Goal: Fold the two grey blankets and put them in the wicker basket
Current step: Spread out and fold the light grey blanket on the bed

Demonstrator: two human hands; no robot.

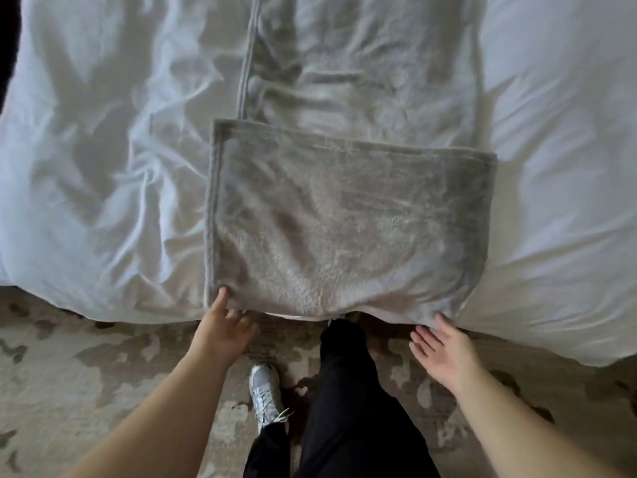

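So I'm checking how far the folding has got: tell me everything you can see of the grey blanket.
The grey blanket is fleecy with a stitched hem. It lies as a long strip on the white bed, its near end folded back over itself into a rectangle at the bed's edge. The left hand rests its thumb on the near left corner; the right hand, open, reaches the near right corner with its fingertips.

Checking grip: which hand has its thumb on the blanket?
The left hand, thumb atop the grey blanket's near corner; the right hand is spread open.
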